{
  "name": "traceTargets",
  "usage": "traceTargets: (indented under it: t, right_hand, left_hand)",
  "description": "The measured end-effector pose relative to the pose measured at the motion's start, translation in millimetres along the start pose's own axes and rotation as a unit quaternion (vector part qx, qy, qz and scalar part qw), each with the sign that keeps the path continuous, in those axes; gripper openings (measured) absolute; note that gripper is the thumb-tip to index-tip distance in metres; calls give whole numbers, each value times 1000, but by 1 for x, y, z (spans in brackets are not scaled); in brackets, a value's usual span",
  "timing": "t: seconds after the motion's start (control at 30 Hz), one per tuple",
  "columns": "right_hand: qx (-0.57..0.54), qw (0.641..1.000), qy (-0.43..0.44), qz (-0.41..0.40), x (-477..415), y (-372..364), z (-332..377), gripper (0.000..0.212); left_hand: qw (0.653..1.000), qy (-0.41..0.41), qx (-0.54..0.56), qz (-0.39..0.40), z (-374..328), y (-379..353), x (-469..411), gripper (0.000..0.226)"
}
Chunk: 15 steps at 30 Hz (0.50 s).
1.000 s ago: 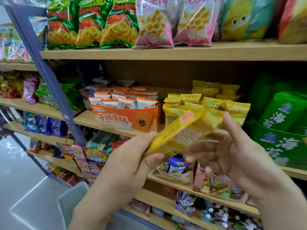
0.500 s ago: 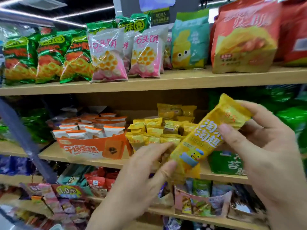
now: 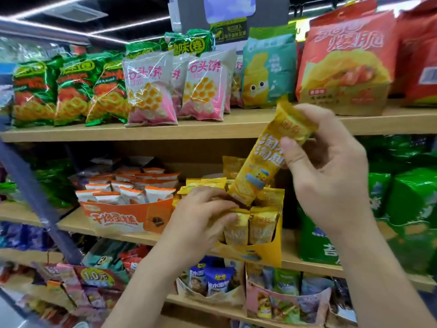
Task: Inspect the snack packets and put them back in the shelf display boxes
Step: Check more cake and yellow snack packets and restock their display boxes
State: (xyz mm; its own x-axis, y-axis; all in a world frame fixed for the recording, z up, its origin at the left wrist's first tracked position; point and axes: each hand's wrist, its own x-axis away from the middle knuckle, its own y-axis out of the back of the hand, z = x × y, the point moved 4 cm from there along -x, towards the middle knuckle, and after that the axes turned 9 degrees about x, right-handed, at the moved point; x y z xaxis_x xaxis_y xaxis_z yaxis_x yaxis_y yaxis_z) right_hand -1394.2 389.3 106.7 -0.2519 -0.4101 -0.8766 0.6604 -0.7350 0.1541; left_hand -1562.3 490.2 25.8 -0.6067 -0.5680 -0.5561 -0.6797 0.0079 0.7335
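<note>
Leaving the yellow packet [image 3: 260, 166] pinched in right hand [image 3: 331, 181], left hand [image 3: 203, 214] now grips boxed packets [image 3: 262, 226]

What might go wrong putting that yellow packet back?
The yellow packet, pinched at its top by the right hand, is tilted; its lower end may snag on the boxed packets and crumple. The left hand, gripping them, might drag the yellow display box off the shelf.

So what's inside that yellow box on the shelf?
In the yellow box, yellow packets stand upright. The right hand holds a tilted packet with its lower end among them. The left hand covers those at left; the box wall hides their bottoms.
</note>
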Motion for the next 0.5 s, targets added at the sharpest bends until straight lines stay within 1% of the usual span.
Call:
traceTargets:
  t: [0.03, 0.07, 0.13, 0.2, 0.23, 0.3, 0.37, 0.43, 0.5]
  right_hand:
    - [8, 1000, -17, 11, 0, -1, -3, 29]
    - [1, 999, -36, 38, 1, -10, -6, 30]
    - [13, 998, -33, 54, -2, -13, -15, 32]
    - [51, 995, -25, 76, -2, -23, -19, 33]
    - [77, 992, -15, 98, 4, -31, -18, 33]
    - [120, 987, -9, 105, 10, -38, -22, 34]
    - [135, 983, -23, 123, 14, -42, -26, 34]
    - [161, 974, -41, 151, 19, -48, -30, 33]
    - [199, 961, -55, 183, 25, -54, -30, 33]
  left_hand:
    - [1000, -4, -6, 4, 0, 0, 1, 35]
    - [1000, -7, -9, 6, 0, 0, 1, 36]
    - [1000, -2, -8, 7, -1, 2, 2, 34]
    - [1000, 3, -8, 9, -1, 3, 2, 31]
    - [1000, 3, -11, 13, -2, 3, 2, 32]
    - [999, 3, -15, 28, -3, 3, 2, 34]
    - [999, -2, -9, 31, -4, 4, 0, 37]
    - [999, -2, 31, 8, -3, 6, -2, 38]
    - [995, 7, 90, -51, 0, 11, -3, 31]
